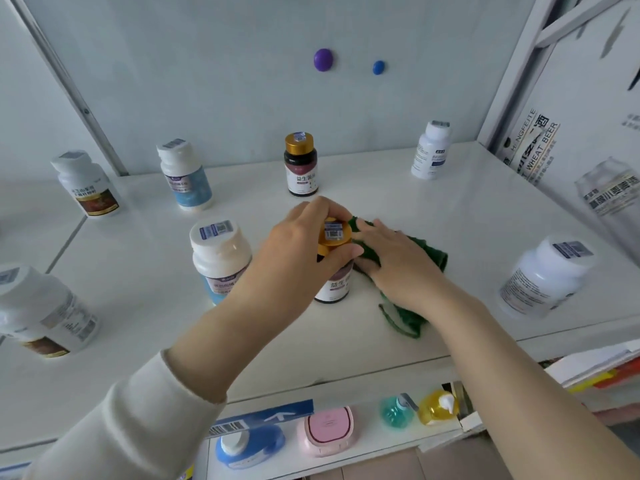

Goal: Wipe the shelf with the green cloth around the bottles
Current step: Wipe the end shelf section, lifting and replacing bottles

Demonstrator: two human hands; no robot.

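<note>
Green cloth (434, 259) lies bunched on the white shelf (450, 202), at 3 o'clock of the gold-capped bottle (334, 285) in the middle and close against it. The right hand (398, 268) presses flat on the cloth, fingers straight and spread, clasping nothing. The left hand (304, 244) is curled over that bottle's cap and shoulder and grasps it from above. Whether the bottle is raised or standing I cannot tell (its foot looks to be on the shelf).

The step in hand seems to be wiping hard up against the middle bottle while the left hand steadies it or shifts it aside. The next move probably calls for a flat, even sweep round the base toward 12 o'clock, stopping short of the twin bottle (300, 166) there, with the held bottle upright.

The surface is glossy white and mirrors the bottles faintly. A white-capped bottle (220, 258) stands at 9 o'clock and a large white bottle (547, 275) well apart at 3 o'clock. A pale back wall carries a purple magnet (323, 59) and a blue magnet (378, 67). At 6 o'clock a lower shelf holds a pink case (325, 431).
</note>
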